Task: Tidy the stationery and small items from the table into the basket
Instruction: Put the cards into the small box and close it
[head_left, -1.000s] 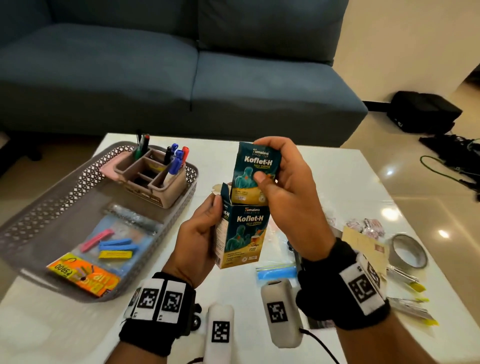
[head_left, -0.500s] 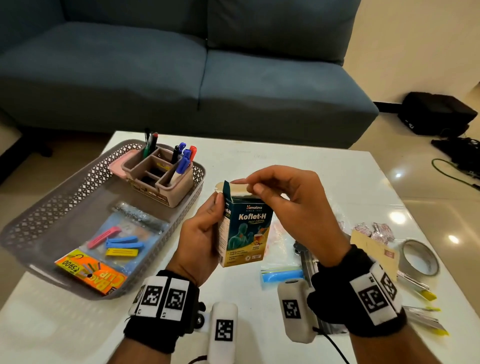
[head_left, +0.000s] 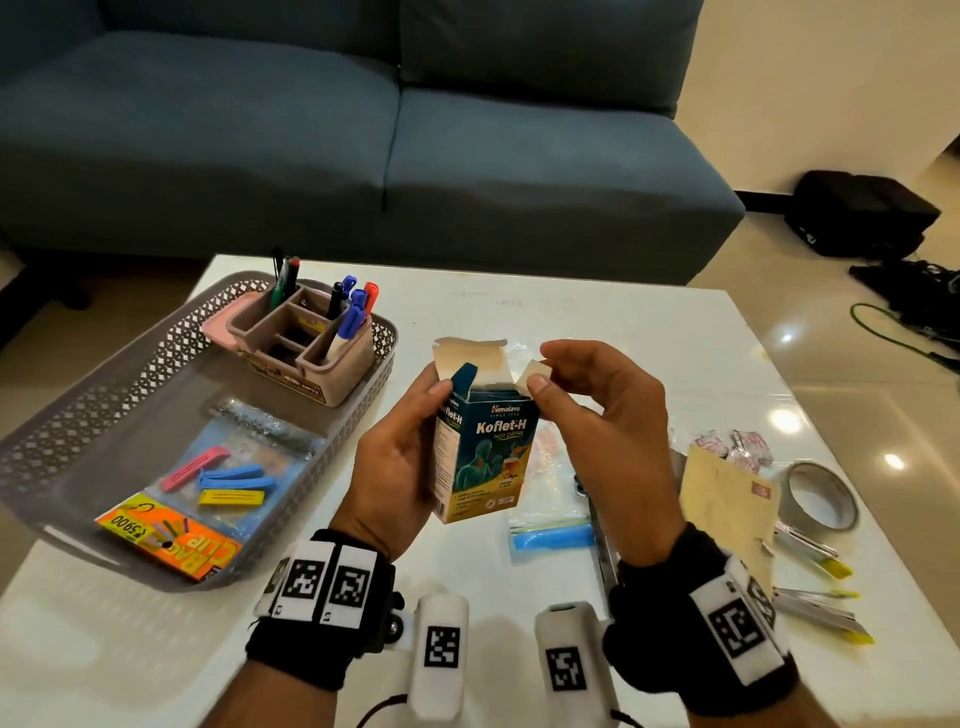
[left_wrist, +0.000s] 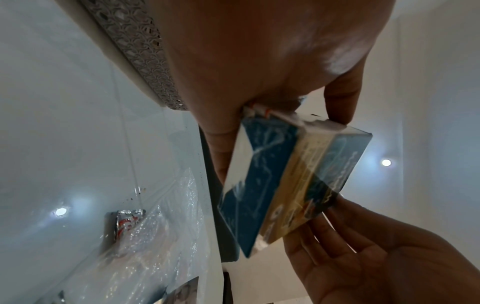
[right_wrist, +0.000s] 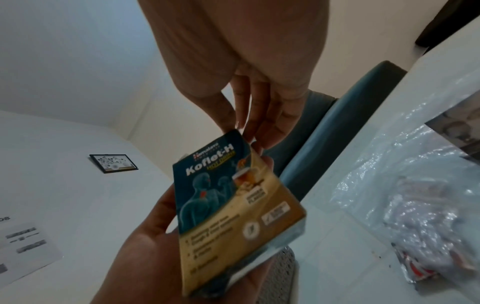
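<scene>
While gripped upright above the middle of the white tabletop (head_left: 597, 332), teal and yellow cardboard Koflet-H box (head_left: 480, 457) open at the top, flaps raised. Left hand (head_left: 395, 467) wrapped round the box's left side, thumb at the upper front corner, fingers behind. Right hand (head_left: 597, 410) at the box's top right corner, thumb and forefinger pinching one pale flap (head_left: 535, 371), remaining fingers loosely curled. From the left wrist view, same box (left_wrist: 291, 181) seen from below, left thumb on its edge, right hand (left_wrist: 376, 257) just beside its far end. From the right wrist view, box front (right_wrist: 233, 205) lying in the left palm (right_wrist: 161, 242), right fingers (right_wrist: 259, 115) at its top edge.

Along the left edge of the tabletop, grey perforated plastic basket (head_left: 104, 395), holding a beige divided pen organiser (head_left: 306, 348) with markers at its far end, and a clear packet of coloured bag clips (head_left: 218, 483) with an orange card nearer. Toward the right edge, brown paper envelope (head_left: 727, 499), grey roll of tape (head_left: 821, 493), crumpled foil sachets (head_left: 737, 447) and yellow-tipped items (head_left: 821, 603). Beneath the hands, clear zip bag with blue strip (head_left: 556, 535). Beyond the far edge, blue fabric sofa (head_left: 311, 130).
</scene>
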